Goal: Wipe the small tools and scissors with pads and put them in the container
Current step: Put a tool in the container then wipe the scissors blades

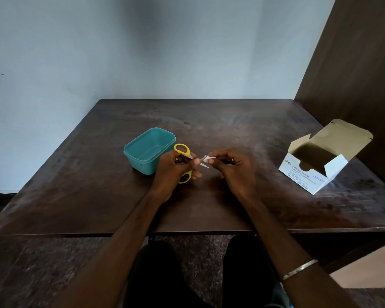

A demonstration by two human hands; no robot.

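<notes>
Scissors (183, 160): yellow loop handles, short pointed silver blades.

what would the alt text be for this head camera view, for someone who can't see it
Seen from above, the left hand holds yellow-handled scissors while the right hand pinches a small white pad against the blades, over a dark wooden table. An empty teal container sits just left of the hands; an open alcohol swab box stands at right.

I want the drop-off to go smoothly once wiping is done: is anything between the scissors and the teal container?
Nothing visible. The left hand holds the scissors right beside the open container, which looks empty; the right hand with the pad is on the far side.
</notes>
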